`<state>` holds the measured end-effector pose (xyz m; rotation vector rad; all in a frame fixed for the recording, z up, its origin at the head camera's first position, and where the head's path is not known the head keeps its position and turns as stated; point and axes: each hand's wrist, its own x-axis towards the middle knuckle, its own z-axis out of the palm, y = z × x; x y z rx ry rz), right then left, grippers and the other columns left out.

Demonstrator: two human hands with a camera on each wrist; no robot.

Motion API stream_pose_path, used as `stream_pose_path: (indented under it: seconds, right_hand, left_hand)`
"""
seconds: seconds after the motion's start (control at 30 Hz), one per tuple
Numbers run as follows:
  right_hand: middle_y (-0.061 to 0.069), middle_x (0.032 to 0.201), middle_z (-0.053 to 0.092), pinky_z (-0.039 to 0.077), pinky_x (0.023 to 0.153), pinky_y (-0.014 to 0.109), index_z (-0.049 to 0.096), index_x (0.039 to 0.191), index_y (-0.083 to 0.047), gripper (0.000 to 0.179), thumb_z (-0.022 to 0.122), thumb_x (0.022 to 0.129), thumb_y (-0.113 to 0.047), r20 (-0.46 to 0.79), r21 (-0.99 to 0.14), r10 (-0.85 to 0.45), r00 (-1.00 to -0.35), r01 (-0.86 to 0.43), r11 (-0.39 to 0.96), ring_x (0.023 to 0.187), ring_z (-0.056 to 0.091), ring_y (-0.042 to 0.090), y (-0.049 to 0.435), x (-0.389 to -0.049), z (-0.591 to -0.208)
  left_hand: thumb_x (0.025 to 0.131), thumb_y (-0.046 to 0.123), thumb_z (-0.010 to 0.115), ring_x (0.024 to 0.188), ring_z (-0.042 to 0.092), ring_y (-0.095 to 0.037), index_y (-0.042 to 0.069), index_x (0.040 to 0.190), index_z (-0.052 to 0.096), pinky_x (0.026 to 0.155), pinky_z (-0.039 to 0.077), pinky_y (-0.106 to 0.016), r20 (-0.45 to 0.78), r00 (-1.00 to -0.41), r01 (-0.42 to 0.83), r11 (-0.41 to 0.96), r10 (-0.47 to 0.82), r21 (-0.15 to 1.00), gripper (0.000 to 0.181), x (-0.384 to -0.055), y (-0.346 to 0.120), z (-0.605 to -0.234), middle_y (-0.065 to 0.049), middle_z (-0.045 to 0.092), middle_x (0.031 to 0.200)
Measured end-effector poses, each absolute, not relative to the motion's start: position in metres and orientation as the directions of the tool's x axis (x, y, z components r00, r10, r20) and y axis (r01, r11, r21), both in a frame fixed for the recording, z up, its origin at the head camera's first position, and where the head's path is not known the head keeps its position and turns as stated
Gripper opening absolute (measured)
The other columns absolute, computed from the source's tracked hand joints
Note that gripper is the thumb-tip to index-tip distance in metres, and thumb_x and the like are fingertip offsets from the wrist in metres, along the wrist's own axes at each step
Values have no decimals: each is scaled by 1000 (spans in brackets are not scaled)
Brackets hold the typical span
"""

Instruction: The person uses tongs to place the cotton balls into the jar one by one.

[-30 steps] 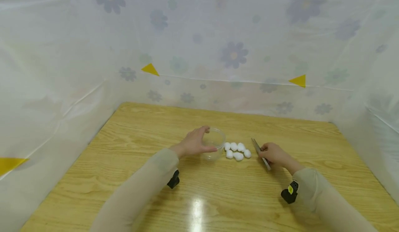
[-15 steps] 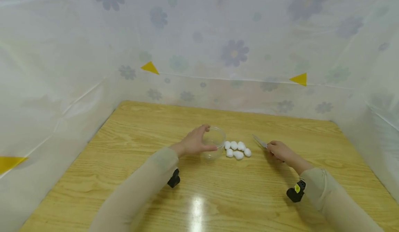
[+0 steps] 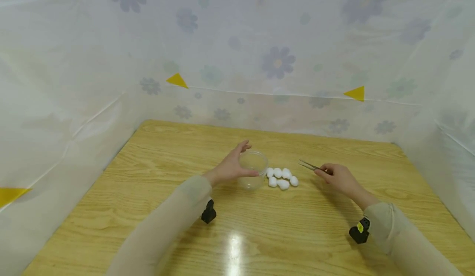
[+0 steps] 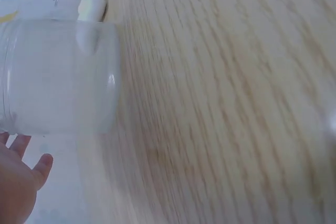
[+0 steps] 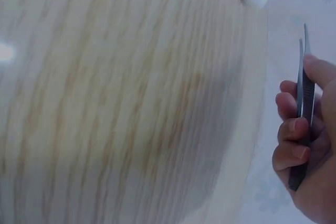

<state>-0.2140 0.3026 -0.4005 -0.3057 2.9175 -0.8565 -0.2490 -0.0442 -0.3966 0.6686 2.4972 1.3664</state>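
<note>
A clear plastic jar [image 3: 252, 181] stands upright on the table. My left hand [image 3: 231, 167] is at its left side, thumb and fingers spread around the rim rather than curled tight. In the left wrist view, fingertips [image 4: 21, 144] show right by the jar [image 4: 63, 77]. Several white cotton balls [image 3: 283, 184] lie in two rows just right of the jar. My right hand [image 3: 339, 179] holds metal tweezers [image 3: 311, 165] above the table, tips pointing left and slightly apart. In the right wrist view, thumb and curled fingers grip the tweezers [image 5: 307, 93], with nothing between the tips.
The wooden table [image 3: 267, 235] is bordered at the back and sides by a pale plastic sheet [image 3: 237, 53] with flower prints. Yellow triangular markers [image 3: 355, 94] are stuck on it. Black wrist cameras [image 3: 359, 230] sit on both forearms.
My right hand has lifted and shifted right, turning the tweezers until their tips point left. My left fingers have spread wider at the jar. The jar and cotton balls stay put.
</note>
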Motion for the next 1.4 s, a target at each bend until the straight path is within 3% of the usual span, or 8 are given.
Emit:
stream_pose_path:
  seconds: [0.37, 0.63, 0.87, 1.13, 1.4]
  right_hand:
    - [-2, 73, 62, 38, 51, 24, 67, 97, -10, 25, 57, 93, -33, -31, -424, -362, -932, -315, 849, 55, 46, 5, 315, -210, -406]
    - [-6, 73, 62, 37, 53, 23, 67, 98, -12, 26, 56, 93, -35, -62, -403, -395, -917, -339, 850, 55, 45, 3, 314, -211, -407]
    - [-7, 72, 60, 37, 53, 24, 67, 98, -13, 27, 56, 93, -37, -101, -388, -401, -910, -335, 859, 56, 46, 4, 310, -209, -408]
    - [-6, 63, 52, 33, 52, 22, 63, 79, -16, 17, 60, 91, -27, -72, -361, -430, -900, -378, 853, 53, 39, 4, 306, -210, -409]
    - [-6, 59, 46, 30, 51, 22, 61, 75, -16, 19, 60, 91, -26, -49, -388, -437, -898, -386, 837, 51, 33, 3, 307, -207, -408]
  left_hand:
    - [72, 38, 80, 139, 30, -23, 21, 152, 4, 111, 28, -47, -14, -878, 241, 467, 478, 851, 112, -253, -43, -404, 3, 37, 148]
    - [75, 35, 78, 139, 29, -28, 16, 148, 26, 109, 32, -47, -46, -870, 200, 438, 490, 877, 91, -253, -47, -404, 0, 33, 150]
    - [76, 36, 78, 139, 29, -29, 16, 146, 30, 109, 32, -47, -54, -863, 201, 440, 502, 875, 88, -254, -46, -405, -3, 34, 150]
    - [75, 37, 78, 139, 29, -28, 20, 145, 30, 109, 32, -47, -71, -865, 187, 449, 498, 873, 87, -254, -46, -405, -3, 33, 150]
    - [78, 34, 76, 140, 28, -24, 19, 146, 29, 110, 31, -47, -84, -867, 178, 462, 491, 869, 84, -251, -46, -401, 0, 33, 150]
